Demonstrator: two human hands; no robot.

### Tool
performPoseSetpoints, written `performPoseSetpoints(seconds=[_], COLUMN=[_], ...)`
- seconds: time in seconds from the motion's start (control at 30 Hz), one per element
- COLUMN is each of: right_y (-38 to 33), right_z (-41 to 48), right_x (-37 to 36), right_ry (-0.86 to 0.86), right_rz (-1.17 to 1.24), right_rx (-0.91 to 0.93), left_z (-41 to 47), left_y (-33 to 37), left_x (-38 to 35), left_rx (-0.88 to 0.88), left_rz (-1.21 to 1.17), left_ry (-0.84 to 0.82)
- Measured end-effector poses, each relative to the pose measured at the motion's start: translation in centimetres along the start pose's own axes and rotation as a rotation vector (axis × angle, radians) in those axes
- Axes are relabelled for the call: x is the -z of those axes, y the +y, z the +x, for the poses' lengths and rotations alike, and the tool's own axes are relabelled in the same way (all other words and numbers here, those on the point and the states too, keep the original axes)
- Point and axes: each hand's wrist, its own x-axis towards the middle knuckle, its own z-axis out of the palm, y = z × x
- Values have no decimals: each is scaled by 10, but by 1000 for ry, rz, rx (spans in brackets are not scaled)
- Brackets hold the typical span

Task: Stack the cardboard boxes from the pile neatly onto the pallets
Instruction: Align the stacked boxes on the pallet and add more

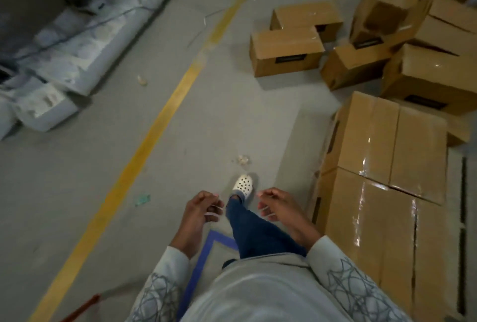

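A loose pile of brown cardboard boxes (423, 45) lies on the floor at the upper right, with two separate boxes (286, 53) nearest the middle. Taped boxes (382, 192) stand stacked in a neat block on a pallet (462, 218) at the right edge. My left hand (204, 208) and my right hand (273, 205) hang in front of me over the floor, left of the stacked boxes, fingers loosely curled and holding nothing. My leg in blue trousers and a white perforated shoe (244, 185) is stepped forward between them.
A yellow floor line (154, 130) runs diagonally across the grey concrete. Wrapped pale bundles (64, 63) lie at the upper left. Blue tape (204, 252) marks a corner on the floor near my feet. Small scraps of litter (242, 159) dot the floor.
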Motion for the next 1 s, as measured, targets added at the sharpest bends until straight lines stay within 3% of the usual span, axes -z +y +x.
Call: performPoseSetpoints(seconds=[0.13, 0.37, 0.57, 0.87, 1.0], right_y=[-100, -280, -361, -563, -624], right_z=[84, 180, 284, 461, 496], right_x=[4, -5, -1, 39, 70], right_ry=[24, -31, -168, 240, 313], right_rz=[-19, -162, -187, 121, 287], right_rx=[80, 262, 140, 146, 193], left_z=[78, 217, 351, 582, 662], left_y=[65, 214, 300, 529, 620], left_x=[-33, -49, -51, -77, -124], left_rx=[78, -36, 46, -67, -67], left_rz=[31, 48, -8, 254, 457], left_ry=[-78, -66, -53, -274, -437])
